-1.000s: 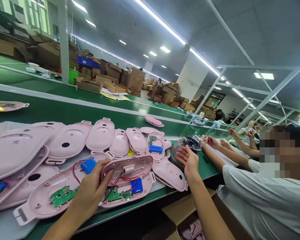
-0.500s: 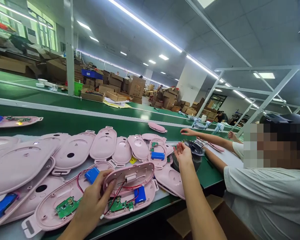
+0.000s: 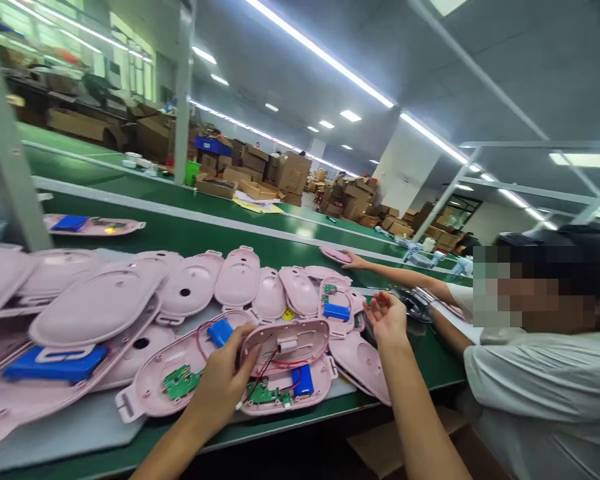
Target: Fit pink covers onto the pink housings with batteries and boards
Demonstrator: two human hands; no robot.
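Note:
My left hand (image 3: 227, 373) is closed on the left end of a pink plastic shell half (image 3: 307, 335), tilted with its inside towards me. Red and black wires run from a white part (image 3: 287, 345) in it. Just beneath lies another pink shell half (image 3: 325, 395) holding a green circuit board (image 3: 266, 393) and a blue battery pack (image 3: 303, 381). My right hand (image 3: 389, 319) is raised to the right of these, palm turned up, fingers loosely curled and apart, with nothing in it. Below it lie stacked pink shells (image 3: 363, 363).
Many pink shells (image 3: 103, 300) crowd the green bench (image 3: 300, 248) on the left. At right, a co-worker's hand (image 3: 353, 260) holds a small pink shell (image 3: 335, 255). A dark round container (image 3: 414, 303) stands near that arm. Below the bench edge is a cardboard box (image 3: 380, 443).
The view has swung left, so the bench sits further right in it. The co-worker's hand has taken hold of the small pink shell. My left hand keeps its shell.

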